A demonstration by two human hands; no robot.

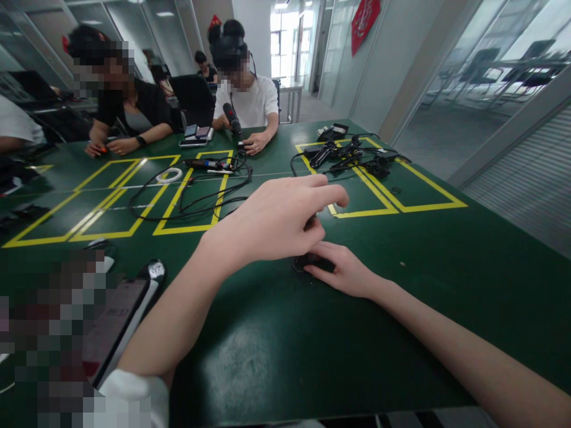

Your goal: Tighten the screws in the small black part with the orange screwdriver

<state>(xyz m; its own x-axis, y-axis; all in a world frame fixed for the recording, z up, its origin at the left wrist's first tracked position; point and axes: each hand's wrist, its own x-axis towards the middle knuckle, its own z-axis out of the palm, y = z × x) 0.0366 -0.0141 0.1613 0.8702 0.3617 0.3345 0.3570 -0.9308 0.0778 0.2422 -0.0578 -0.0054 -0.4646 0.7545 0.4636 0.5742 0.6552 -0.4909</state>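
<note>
My left hand (279,217) reaches over the table in the middle of the view, its fingers curled and its index finger bent forward. A bit of something dark shows between thumb and fingers; the hand hides the rest. Just below and to the right, my right hand (345,267) pinches a small black object (302,262) low against the green tabletop. That object's far side is hidden behind my left hand, so its kind cannot be made out. The two hands nearly touch at the fingertips.
Yellow tape outlines mark the green table (267,333). Black cables and adapters (348,156) lie heaped at the far right. A black cylindrical tool (207,164), its cord and a white ring (169,175) lie left. A phone (116,324) is near my left forearm. Co-workers sit opposite.
</note>
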